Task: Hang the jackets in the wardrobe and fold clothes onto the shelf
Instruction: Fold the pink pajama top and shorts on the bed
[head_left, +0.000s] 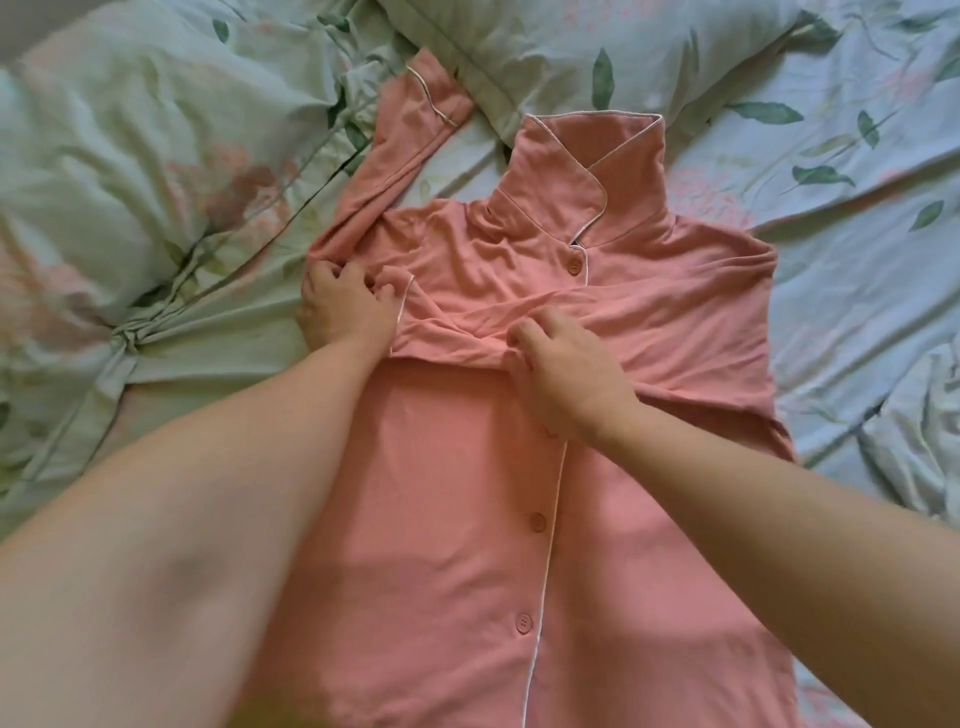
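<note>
A pink button-front pyjama shirt (467, 519) with white piping lies face up on the bed, collar pointing away from me. Its right sleeve is folded across the chest. Its left sleeve (400, 140) stretches up and away toward the pillows. My left hand (343, 306) rests at the shirt's left shoulder, fingers curled into the fabric by the folded sleeve's cuff. My right hand (566, 374) presses on the folded sleeve near the button line, fingertips pinching a fold of cloth.
The bed sheet (831, 260) is pale blue-green with a leaf and flower print. A bunched duvet (130, 208) lies at the left and a pillow (597, 47) sits behind the collar. More rumpled bedding (914, 441) lies at the right edge.
</note>
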